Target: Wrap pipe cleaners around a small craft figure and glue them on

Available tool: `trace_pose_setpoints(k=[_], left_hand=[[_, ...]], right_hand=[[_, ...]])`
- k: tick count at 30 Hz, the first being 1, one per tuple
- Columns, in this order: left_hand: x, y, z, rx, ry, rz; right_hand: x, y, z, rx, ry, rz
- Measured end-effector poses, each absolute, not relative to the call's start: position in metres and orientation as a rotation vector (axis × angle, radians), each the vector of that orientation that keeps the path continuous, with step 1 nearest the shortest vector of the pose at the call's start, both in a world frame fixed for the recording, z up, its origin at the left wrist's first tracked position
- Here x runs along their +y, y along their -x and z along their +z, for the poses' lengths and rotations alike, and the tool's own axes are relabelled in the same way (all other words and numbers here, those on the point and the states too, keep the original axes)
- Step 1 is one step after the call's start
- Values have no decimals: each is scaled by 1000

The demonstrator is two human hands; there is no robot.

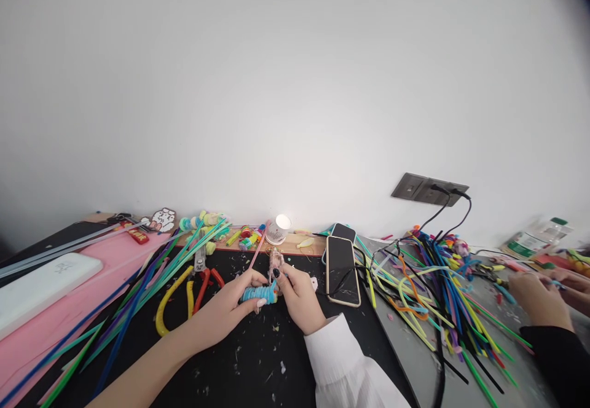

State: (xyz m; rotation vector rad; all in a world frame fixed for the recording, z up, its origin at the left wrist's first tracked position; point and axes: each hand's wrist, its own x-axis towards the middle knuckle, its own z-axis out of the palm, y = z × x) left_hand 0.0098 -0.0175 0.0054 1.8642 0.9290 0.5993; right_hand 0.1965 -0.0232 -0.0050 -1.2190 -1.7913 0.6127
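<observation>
My left hand [235, 303] is closed around a coil of blue pipe cleaner [258, 295], with orange showing at its right end. The fingers of my right hand [297, 294] are pinched at that end, on a short blue tip of the coil. A pink pipe cleaner [259, 245] slants up behind my left fingers; I cannot tell whether it is held. Just beyond my hands are a small white paper cup [279, 230] and a pinkish, clear-looking object [276, 260], partly hidden by my right fingers.
Left are yellow-handled pliers [163, 300], red-handled cutters [201, 294], loose pipe cleaners [138, 297] and a white case [50, 285]. Two phones, one being the cream-edged phone [342, 271], lie right of my hands. Farther right are more pipe cleaners [442, 297], cables and another person's hands [539, 297].
</observation>
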Motion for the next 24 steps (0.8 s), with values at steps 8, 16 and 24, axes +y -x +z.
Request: trace_pose_setpoints(k=[8,16,24], left_hand=[[-14,-9,2,929,-1983,580],[-18,-6,4,954,-2029,497],[-19,-6,5,988,-2041,466]], right_hand=[[-23,-197,-6,-1822,1212,618],[-23,-197,-6,-1841,1210,620],[-23,-197,-5,-1887,1210,623]])
